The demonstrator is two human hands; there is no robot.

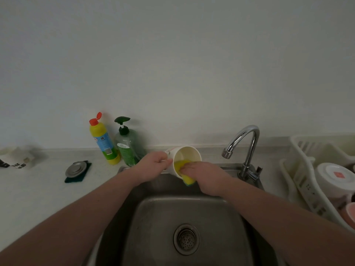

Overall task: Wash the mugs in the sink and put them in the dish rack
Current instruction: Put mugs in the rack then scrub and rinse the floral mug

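A white mug [187, 153] is tilted with its mouth toward me, held above the back of the steel sink [192, 212]. My left hand [155, 166] grips it at its left side, where the handle is hidden under the fingers. My right hand [203, 174] holds a yellow sponge [182, 170] and pushes it into the mug's mouth; the sponge's lower end sticks out over the rim. The white dish rack [299, 169] stands at the right edge with several white and pink dishes in it.
A chrome tap [247, 143] stands behind the sink on the right, with no water showing. A yellow bottle [104, 141] and a green pump bottle [129, 148] stand at the wall on the left. A metal sink plug [75, 168] lies on a dark pad on the counter.
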